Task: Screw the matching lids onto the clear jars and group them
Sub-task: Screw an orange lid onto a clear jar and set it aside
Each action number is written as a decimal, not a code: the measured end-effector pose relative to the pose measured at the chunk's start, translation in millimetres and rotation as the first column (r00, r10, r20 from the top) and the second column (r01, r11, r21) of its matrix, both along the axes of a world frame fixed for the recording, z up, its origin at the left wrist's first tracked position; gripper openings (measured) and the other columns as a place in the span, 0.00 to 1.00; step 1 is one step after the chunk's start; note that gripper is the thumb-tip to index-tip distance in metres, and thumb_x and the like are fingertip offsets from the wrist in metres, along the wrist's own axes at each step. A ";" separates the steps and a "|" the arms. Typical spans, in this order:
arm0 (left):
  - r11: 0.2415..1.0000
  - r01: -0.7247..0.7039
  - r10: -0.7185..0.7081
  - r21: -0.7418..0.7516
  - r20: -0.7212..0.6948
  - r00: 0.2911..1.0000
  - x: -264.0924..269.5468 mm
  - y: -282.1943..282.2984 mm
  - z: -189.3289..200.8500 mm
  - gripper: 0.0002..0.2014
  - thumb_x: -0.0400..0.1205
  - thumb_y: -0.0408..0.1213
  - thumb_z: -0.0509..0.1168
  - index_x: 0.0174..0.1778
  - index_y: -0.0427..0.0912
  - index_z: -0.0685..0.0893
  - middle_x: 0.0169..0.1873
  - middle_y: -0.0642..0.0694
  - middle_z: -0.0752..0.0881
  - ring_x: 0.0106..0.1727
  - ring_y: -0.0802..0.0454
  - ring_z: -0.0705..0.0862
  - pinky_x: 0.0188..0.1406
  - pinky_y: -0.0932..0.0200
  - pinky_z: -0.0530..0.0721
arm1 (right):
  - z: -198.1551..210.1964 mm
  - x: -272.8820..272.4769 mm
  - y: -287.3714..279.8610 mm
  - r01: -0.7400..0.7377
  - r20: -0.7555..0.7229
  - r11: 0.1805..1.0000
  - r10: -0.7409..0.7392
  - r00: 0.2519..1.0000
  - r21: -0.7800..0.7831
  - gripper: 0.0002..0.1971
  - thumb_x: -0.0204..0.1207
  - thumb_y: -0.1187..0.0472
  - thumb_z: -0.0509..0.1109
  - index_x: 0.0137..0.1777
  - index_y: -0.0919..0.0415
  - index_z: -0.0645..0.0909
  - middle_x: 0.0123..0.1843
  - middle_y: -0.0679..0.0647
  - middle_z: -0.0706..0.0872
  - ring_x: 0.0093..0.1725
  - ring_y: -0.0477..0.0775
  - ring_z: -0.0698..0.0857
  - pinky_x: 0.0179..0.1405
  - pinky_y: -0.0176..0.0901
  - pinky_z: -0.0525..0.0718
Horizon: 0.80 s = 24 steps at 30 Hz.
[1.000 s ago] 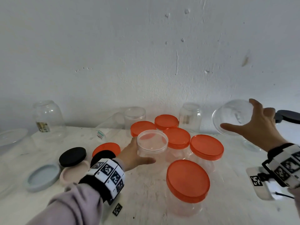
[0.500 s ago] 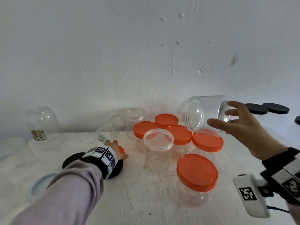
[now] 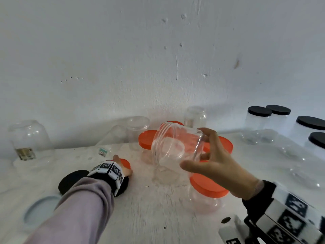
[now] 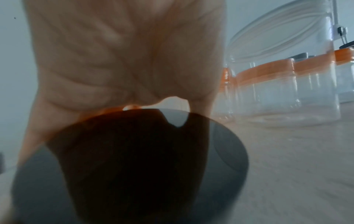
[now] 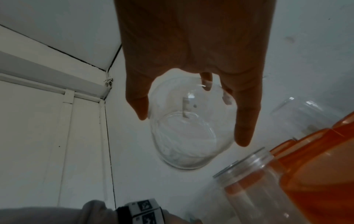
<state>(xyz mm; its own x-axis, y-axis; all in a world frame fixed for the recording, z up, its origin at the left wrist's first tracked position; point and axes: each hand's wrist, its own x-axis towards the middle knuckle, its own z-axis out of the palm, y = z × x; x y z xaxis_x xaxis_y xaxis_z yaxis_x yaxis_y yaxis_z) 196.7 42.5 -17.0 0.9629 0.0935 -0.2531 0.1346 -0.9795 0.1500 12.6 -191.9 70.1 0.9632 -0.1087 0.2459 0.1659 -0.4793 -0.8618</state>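
Observation:
My right hand (image 3: 195, 150) (image 5: 191, 128) grips a clear lidless jar (image 3: 172, 147) (image 5: 184, 144) in the air, tilted with its mouth to the left. It hangs just above an open clear jar (image 3: 165, 175) (image 5: 254, 181) standing on the white table (image 3: 149, 208). My left hand (image 3: 123, 166) reaches over a black lid (image 3: 70, 180) (image 4: 134, 166) and holds a loose orange lid (image 3: 125, 162) (image 4: 113, 110) lying on the table. Its fingertips are hidden in the left wrist view. Several jars with orange lids (image 3: 207, 189) stand around the open jar.
Jars with black lids (image 3: 258, 111) stand at the right. A glass jar (image 3: 29, 138) is at the far left, more clear jars (image 3: 139, 131) stand by the wall, and a blue-grey lid (image 3: 40, 208) lies front left. A white tagged device (image 3: 230, 231) is front right.
My right hand carried the clear jar from the right to above the open jar. My left hand let go of the open jar and moved left onto the orange lid.

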 end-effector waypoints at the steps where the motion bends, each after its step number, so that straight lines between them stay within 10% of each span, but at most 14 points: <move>1: 1.000 -0.002 0.002 0.005 0.022 1.000 3.4 3.2 -5.0 0.33 0.77 0.51 0.70 0.74 0.40 0.68 0.71 0.38 0.74 0.71 0.41 0.75 0.66 0.53 0.73 | -3.4 -1.5 3.7 -0.007 -0.011 1.000 0.007 1.000 -0.014 0.51 0.43 0.32 0.77 0.69 0.37 0.61 0.67 0.37 0.73 0.58 0.43 0.81 0.58 0.44 0.82; 6: 0.997 -0.063 0.067 -0.034 0.108 0.992 -2.7 0.1 -2.5 0.40 0.75 0.58 0.68 0.77 0.41 0.61 0.72 0.30 0.69 0.73 0.34 0.70 0.72 0.47 0.68 | -21.8 -6.0 20.6 -0.025 -0.090 0.987 0.011 0.996 -0.162 0.49 0.44 0.31 0.76 0.67 0.41 0.60 0.65 0.37 0.71 0.62 0.39 0.77 0.61 0.41 0.81; 12: 0.866 0.079 -0.013 -0.494 0.137 0.990 -4.4 18.2 31.7 0.44 0.74 0.58 0.70 0.77 0.39 0.57 0.71 0.36 0.73 0.71 0.38 0.74 0.69 0.51 0.71 | -32.0 -7.6 38.4 -0.146 -0.168 0.949 0.101 0.981 -0.278 0.46 0.51 0.35 0.75 0.70 0.36 0.57 0.64 0.38 0.63 0.57 0.36 0.73 0.43 0.23 0.73; 24: 0.644 0.376 -0.173 -0.666 0.352 0.920 -44.9 46.0 77.0 0.56 0.58 0.72 0.67 0.79 0.51 0.55 0.63 0.46 0.77 0.62 0.46 0.80 0.59 0.51 0.79 | -55.6 19.8 67.5 -0.137 -0.371 0.948 0.021 0.929 -0.289 0.54 0.55 0.40 0.81 0.79 0.55 0.58 0.70 0.49 0.64 0.68 0.50 0.69 0.62 0.41 0.73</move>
<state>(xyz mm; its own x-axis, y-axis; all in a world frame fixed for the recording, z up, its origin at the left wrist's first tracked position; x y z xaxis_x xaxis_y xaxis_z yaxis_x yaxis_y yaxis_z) 151.8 88.5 60.0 0.9491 -0.2952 0.1097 -0.2610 -0.5423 0.7987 32.4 -124.5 14.5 0.9941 -0.0042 -0.1087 -0.0778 -0.7256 -0.6837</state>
